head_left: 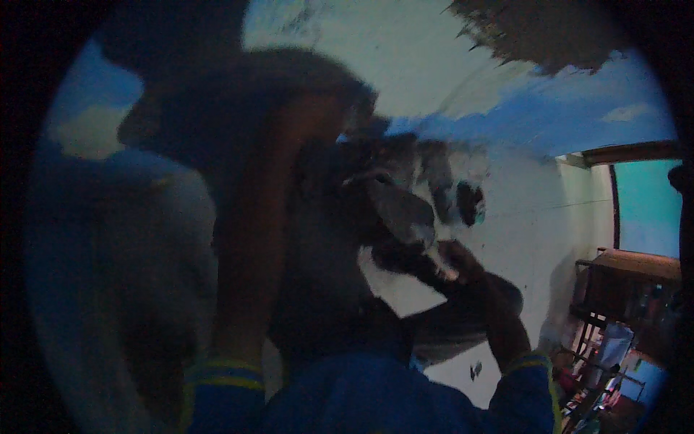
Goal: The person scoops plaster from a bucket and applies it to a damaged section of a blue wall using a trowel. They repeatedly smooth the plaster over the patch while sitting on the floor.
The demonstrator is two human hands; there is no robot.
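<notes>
My left arm rises from a blue, yellow-striped cuff across a large dark shape. My left hand [340, 116] lies near the top of that shape, blurred and too dark to show its fingers. Lower right, my right hand [461, 262] is bent inward with its fingers curled together. Just beyond these fingers is a grey rounded form [403, 210], and I cannot tell whether they grip it or something smaller. Both hands are before a large upright surface [517, 217] with pale, blue and dark patches, apparently painted.
Over on the right is a bright turquoise opening [647, 206] in a dark frame. Below it stands a brown wooden-topped piece of furniture [636, 264], with cluttered items and a metal frame nearby. A ragged dark patch [542, 32] shows at the upper right. Much of the left is in deep shadow.
</notes>
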